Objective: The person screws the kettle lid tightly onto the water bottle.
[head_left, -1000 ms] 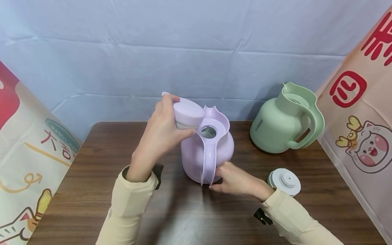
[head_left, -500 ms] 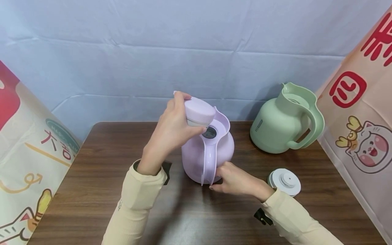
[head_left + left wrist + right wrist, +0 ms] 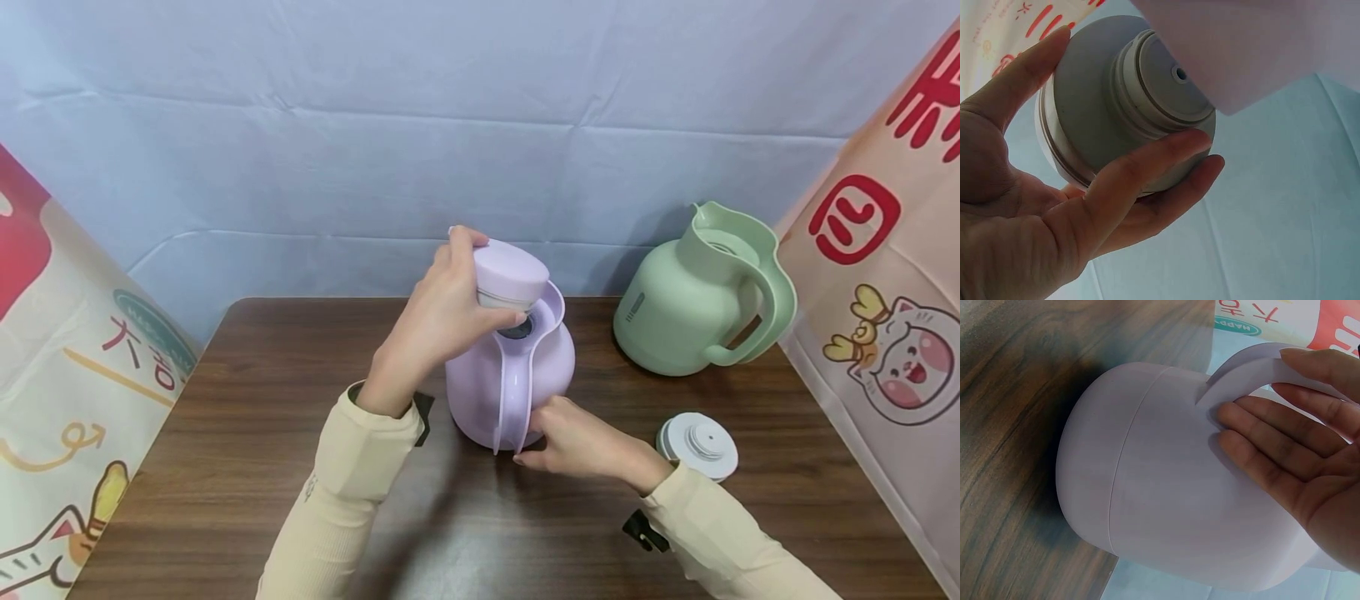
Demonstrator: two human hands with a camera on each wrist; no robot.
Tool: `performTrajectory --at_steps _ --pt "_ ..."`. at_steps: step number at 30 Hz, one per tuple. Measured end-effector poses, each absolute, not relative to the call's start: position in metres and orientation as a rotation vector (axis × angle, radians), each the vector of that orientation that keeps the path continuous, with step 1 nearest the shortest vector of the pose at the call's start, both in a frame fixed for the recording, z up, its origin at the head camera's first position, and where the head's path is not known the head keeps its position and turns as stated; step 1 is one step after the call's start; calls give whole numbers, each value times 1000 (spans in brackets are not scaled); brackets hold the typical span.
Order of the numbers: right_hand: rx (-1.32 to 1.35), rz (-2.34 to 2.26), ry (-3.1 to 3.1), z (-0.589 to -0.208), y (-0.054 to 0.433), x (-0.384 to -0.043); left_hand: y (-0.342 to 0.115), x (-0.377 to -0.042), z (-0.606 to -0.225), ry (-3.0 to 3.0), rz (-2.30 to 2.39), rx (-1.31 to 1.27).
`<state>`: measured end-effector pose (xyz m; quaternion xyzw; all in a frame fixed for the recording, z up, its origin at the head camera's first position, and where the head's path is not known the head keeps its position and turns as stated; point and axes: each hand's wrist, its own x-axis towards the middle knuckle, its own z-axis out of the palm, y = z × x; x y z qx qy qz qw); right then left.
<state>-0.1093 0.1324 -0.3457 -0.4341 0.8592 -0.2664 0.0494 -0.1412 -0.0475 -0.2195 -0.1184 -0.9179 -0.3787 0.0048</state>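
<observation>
My left hand grips a lilac jug lid, tilted above the mouth of a lilac thermos jug. The left wrist view shows the lid's grey underside, with a stepped round plug and a small central hole. Thumb and fingers lie around its rim, close beside the jug's lip. The jug stands upright on the table, its dark round opening partly hidden under the lid. My right hand pinches the lower part of the jug's handle between thumb and index finger, other fingertips against the body.
A green thermos jug without a lid stands at the back right of the wooden table. In front of it, near my right forearm, lies a white round stopper. A pale blue cloth hangs behind.
My left hand has carried the lid to the right, from beside the jug to over its mouth. The right hand and the jug have stayed in place.
</observation>
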Motion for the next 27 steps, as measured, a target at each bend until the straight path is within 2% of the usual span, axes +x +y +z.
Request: performTrajectory --at_steps 27 --pt "-1332 -788 2626 -347 134 -110 -37 -151 -230 -2947 -1082 -490"
